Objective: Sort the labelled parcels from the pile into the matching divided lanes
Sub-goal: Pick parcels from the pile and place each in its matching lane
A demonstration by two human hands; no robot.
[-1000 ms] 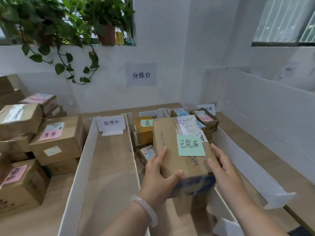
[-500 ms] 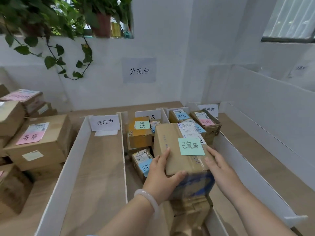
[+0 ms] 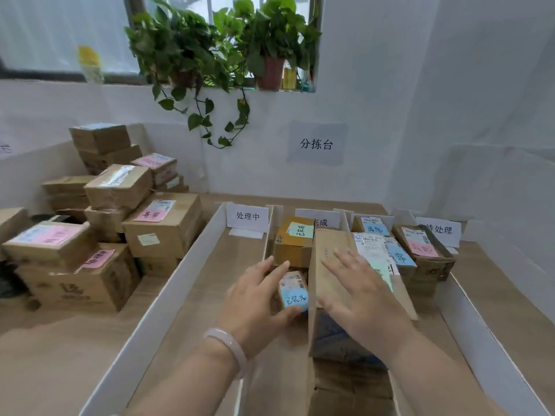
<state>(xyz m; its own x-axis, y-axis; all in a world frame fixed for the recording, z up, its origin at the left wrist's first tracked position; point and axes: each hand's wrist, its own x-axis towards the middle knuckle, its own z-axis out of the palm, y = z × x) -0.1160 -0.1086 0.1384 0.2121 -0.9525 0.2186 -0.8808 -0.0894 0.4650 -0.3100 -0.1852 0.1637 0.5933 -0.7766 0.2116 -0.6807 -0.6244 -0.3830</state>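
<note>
— Where's the parcel?
— The boxy brown cardboard parcel (image 3: 329, 259) lies in the middle lane (image 3: 268, 235), under my right hand (image 3: 360, 295), fingers spread, gripping nothing. My left hand (image 3: 255, 298) is loose too, just beside it.

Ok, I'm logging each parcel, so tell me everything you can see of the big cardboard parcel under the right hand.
The big cardboard parcel is a long, plain brown box with blue print on its near face. A white shipping label and a pale green sticky note sit on its top. It lies flat on lower boxes, right of the orange parcel. The right hand hovers over it, fingers spread; contact is unclear through blur.
</note>
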